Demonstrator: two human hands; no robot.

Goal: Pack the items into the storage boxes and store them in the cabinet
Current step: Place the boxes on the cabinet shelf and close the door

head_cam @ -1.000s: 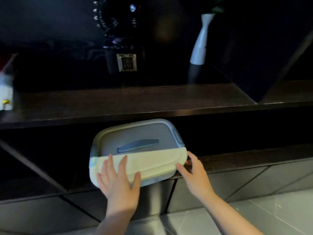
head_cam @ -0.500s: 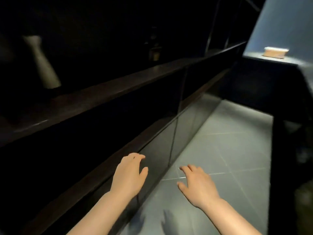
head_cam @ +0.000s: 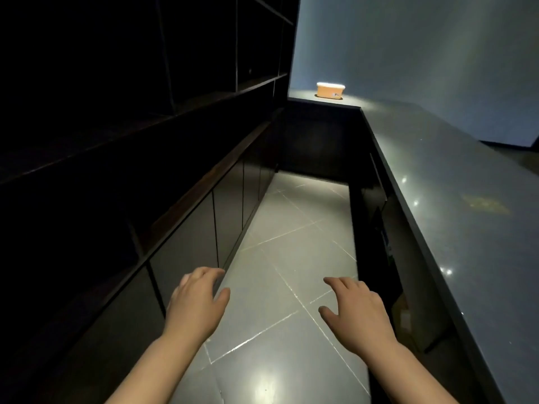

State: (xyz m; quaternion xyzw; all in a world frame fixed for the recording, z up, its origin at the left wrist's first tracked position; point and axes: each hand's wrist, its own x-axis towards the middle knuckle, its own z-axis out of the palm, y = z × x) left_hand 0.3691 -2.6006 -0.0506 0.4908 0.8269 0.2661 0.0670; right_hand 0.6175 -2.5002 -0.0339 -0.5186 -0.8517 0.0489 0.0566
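An orange storage box with a white lid (head_cam: 330, 90) sits far off on the lit end of the dark counter (head_cam: 455, 182). The dark cabinet (head_cam: 163, 176) with open shelves and lower doors runs along my left. My left hand (head_cam: 198, 304) hovers beside the cabinet's lower doors, fingers apart, holding nothing. My right hand (head_cam: 357, 312) hovers over the floor near the counter's base, fingers spread and empty. The white and grey lidded box from before is out of view.
A grey tiled floor (head_cam: 285, 258) forms a narrow aisle between the cabinet on the left and the counter on the right. A dark end panel (head_cam: 315, 141) closes the aisle's far end. A pale wall (head_cam: 408, 48) rises behind the counter.
Both hands let go of the white and grey lidded box on the cabinet shelf. My view swung right, down the aisle toward the orange box; the hands now hang free.
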